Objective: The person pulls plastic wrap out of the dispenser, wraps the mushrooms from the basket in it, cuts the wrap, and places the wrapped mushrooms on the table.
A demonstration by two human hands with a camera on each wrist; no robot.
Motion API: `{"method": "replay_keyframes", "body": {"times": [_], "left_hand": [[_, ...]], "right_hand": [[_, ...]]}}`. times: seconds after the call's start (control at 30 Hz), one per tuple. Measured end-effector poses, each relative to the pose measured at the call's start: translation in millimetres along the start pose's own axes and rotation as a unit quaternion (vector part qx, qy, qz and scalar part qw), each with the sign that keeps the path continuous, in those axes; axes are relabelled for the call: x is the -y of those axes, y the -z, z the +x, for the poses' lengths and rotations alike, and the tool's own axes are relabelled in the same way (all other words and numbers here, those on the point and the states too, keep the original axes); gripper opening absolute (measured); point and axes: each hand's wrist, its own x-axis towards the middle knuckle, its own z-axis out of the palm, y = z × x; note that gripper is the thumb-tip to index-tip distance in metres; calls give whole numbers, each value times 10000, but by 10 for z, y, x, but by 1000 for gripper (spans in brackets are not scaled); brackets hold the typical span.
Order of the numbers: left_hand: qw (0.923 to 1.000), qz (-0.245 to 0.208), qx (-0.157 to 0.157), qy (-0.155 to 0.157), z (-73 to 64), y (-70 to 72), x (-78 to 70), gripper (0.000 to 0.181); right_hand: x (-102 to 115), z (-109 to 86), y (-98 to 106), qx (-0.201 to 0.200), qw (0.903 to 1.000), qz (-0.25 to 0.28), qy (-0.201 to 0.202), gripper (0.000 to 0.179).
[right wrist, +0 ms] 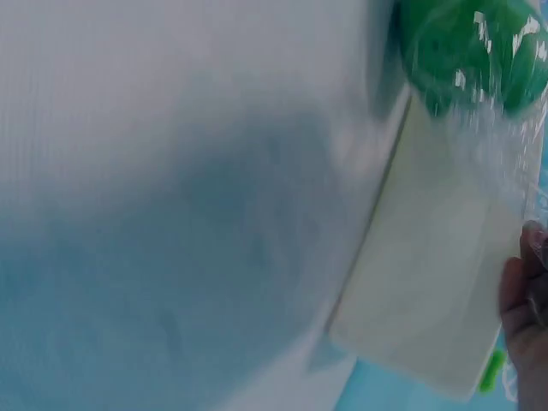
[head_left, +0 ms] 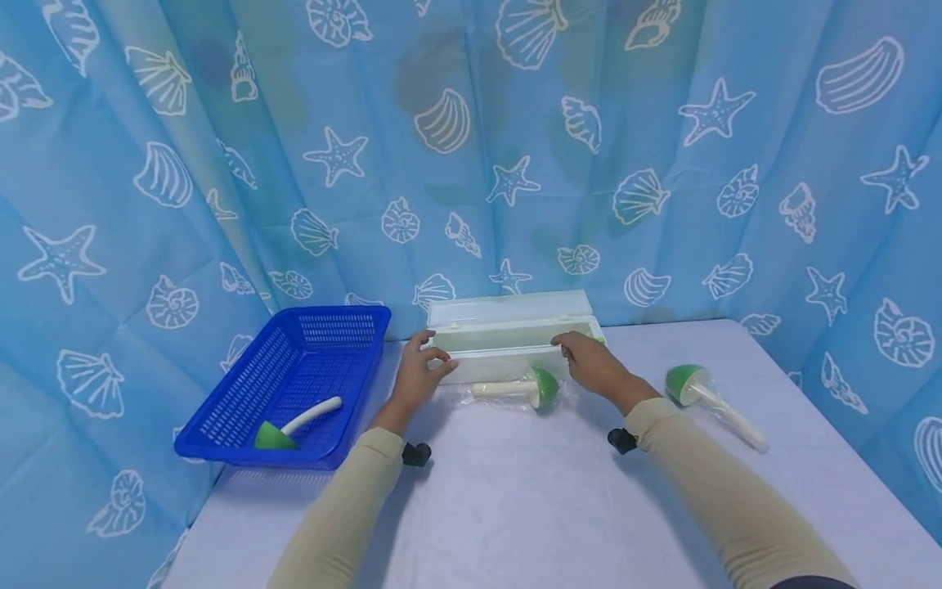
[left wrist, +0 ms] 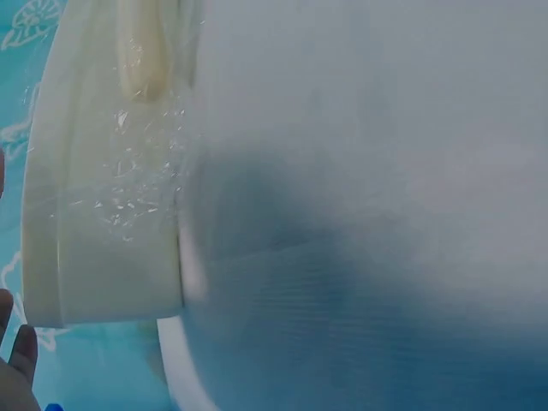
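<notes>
A: Far left?
B: Blue basket (head_left: 213, 448), slotted walls; inside it, a loose green-capped piece (head_left: 274, 436) with a curved white handle.
A: Left grip (head_left: 418, 378)?
B: At the box's left end, thumb and fingers bent toward each other. Cannot tell whether it grasps anything.
A: Box?
B: White box (head_left: 482, 366), long and narrow, lid (head_left: 508, 307) raised behind. Smooth pale front; bright green tab at the right end.
A: In front of it?
B: Wrapped piece (head_left: 530, 388), lying on the desk (head_left: 515, 507) along the front wall. Cream handle leftward, glossy green dome rightward, crinkled clear film.
A: Right grip (head_left: 594, 368)?
B: At the box's right end, near film. Cannot tell whether clenched on it.
A: Far right?
B: Second wrapped piece (head_left: 724, 411), green dome, white handle slanting toward the near right.
</notes>
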Motion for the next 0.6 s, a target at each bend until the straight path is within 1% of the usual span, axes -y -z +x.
{"method": "replay_keyframes", "body": {"times": [0.13,0.2,0.27,0.33,0.4,0.43,0.47,0.53,0.6], "left_hand": [[9997,105,-86,-197,-56,-11,-1,17],[9996,155,-114,-227,-82,-5,5,16],[9996,155,-131,-179,-100,3,14,15],[9997,114,-173,-104,-112,11,25,15],[9998,99,-193,-53,-125,19,36,15],[9997,103,-191,-89,-133,23,40,15],[9997,103,-172,-141,-145,29,37,15],[9992,144,-97,-371,-178,43,15,15],[9961,380,49,-799,-210,53,-19,15]], "right_hand": [[58,-54,-91,332,9968,708,-179,32],[77,-68,-126,510,9940,926,-298,33],[87,-67,-159,661,9919,1010,-390,38],[91,-52,-191,733,9917,959,-443,48],[76,-23,-232,697,9925,900,-444,56],[66,-7,-254,668,9925,909,-471,58],[58,8,-275,631,9929,891,-476,58],[44,28,-310,579,9924,908,-597,58],[37,45,-338,556,9926,842,-676,58]]}}
